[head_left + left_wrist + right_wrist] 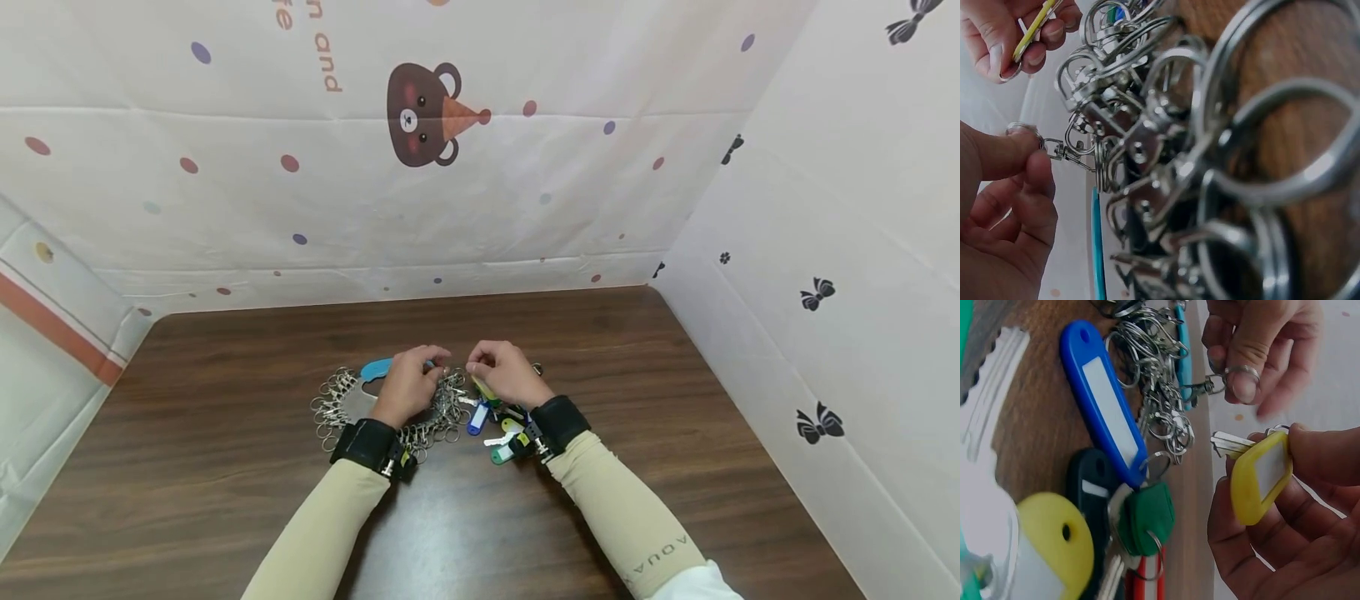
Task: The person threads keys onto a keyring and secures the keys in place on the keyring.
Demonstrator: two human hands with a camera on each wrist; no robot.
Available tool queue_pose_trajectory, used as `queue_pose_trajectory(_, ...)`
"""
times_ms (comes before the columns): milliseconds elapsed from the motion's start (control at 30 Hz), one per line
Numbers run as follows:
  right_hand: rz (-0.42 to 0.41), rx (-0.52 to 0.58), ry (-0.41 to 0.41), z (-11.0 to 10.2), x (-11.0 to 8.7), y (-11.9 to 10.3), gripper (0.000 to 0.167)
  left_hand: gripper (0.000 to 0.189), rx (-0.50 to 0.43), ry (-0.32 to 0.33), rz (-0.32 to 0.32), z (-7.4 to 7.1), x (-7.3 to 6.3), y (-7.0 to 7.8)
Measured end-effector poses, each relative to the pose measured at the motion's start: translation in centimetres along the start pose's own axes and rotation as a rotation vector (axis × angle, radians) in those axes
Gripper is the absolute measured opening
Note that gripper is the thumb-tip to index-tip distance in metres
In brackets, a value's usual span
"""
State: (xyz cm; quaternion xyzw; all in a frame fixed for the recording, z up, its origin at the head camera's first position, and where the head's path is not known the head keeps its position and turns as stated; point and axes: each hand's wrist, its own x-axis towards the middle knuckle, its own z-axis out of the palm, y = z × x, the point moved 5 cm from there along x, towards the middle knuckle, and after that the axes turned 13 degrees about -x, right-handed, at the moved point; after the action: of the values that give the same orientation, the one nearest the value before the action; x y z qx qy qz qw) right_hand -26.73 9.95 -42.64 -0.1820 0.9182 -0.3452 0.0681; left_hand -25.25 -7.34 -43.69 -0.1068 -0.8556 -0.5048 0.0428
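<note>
My left hand (408, 385) pinches a split ring with a small swivel clasp (1060, 150) between thumb and fingers, above a grey holder (357, 405) with a light-blue handle (375, 369). Many metal clasps and split rings (330, 410) hang around that holder's edge. Close by on the right, my right hand (512, 372) holds a yellow key tag (1249, 487) by its ring end, between thumb and fingers. A silver key (1232, 444) hangs with this tag and points toward the left hand. The tag and the pinched ring are apart.
Beneath the right hand lie more tagged keys: a blue tag (1100, 403), a green tag (1150, 519), a black tag (1088, 487), another yellow tag (1060, 531) and a red tag (1147, 581). The brown wooden table (225, 508) meets white printed sheets (337, 200) behind and at both sides.
</note>
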Motion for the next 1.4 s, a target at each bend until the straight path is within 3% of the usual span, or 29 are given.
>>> queue_pose_trajectory(133, -0.008, -0.018, -0.024, 0.6, 0.1, -0.3, 0.01, 0.017, -0.061, -0.001, -0.031, 0.0, -0.2, -0.2)
queue_pose_trajectory(433, -0.009, 0.002, -0.077, 1.6, 0.2, -0.8, 0.009, 0.017, -0.471, -0.035, -0.246, 0.3, -0.6, -2.0)
queue_pose_trajectory(600, -0.024, -0.026, -0.086, 2.0, 0.3, -1.1, 0.01, 0.021, -0.637, -0.075, -0.286, 0.4, -0.9, -2.6)
queue_pose_trajectory(800, -0.024, -0.042, -0.08, 2.3, 0.4, -1.0, 0.011, 0.024, -0.594, -0.102, -0.256, 0.3, -1.2, -2.8)
queue_pose_trajectory(1033, -0.032, -0.045, -0.07, 2.6, 0.6, -1.1, 0.01, 0.046, -0.547, -0.071, -0.24, 0.1, -1.2, -2.8)
queue_pose_trajectory(1200, -0.032, -0.041, -0.076, 2.9, 0.7, -1.3, 0.011, 0.056, -0.555, -0.084, -0.25, 0.2, -1.2, -2.6)
queue_pose_trajectory(1300, -0.029, -0.04, -0.071, 3.0, 0.7, -1.4, 0.01, 0.053, -0.513, -0.071, -0.237, 0.2, -1.3, -2.3)
queue_pose_trajectory(1400, -0.032, -0.037, -0.068, 3.1, 0.6, -1.4, 0.011, 0.042, -0.412, -0.046, -0.197, 0.1, -1.5, -2.1)
